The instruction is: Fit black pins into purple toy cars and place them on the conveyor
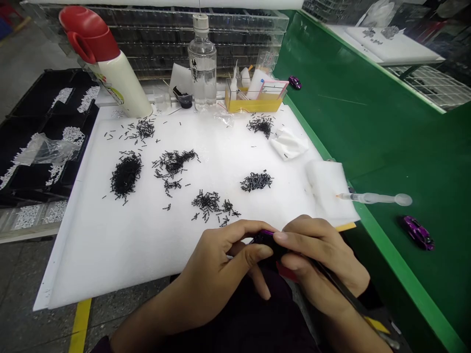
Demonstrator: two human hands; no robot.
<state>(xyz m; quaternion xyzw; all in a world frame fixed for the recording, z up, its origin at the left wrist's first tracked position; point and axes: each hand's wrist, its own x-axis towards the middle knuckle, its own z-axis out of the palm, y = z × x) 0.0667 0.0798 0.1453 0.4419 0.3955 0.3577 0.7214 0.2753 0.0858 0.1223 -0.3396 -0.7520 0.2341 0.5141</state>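
Observation:
Just beyond the near edge of the white work surface, both hands meet at a small black and purple piece (268,239), apparently a toy car. My left hand (224,269) is closed on it, thumb on the near side and index finger along the far edge. The fingertips of my right hand (320,250) pinch its right end. Much of the piece is covered by fingers. A long dark strip (340,284) runs along my right hand toward the lower right; its kind is unclear. Past the hands lie piles of small black parts (206,202), the nearest beyond my left hand.
Purple toy cars (417,232) rest on the green surface at right. A clear dropper (375,198) lies across a white foam pad (327,184). Along the back stand a red-capped flask (121,78), a clear bottle (203,68) and a yellow-based box (253,104). Black trays (22,103) lie left.

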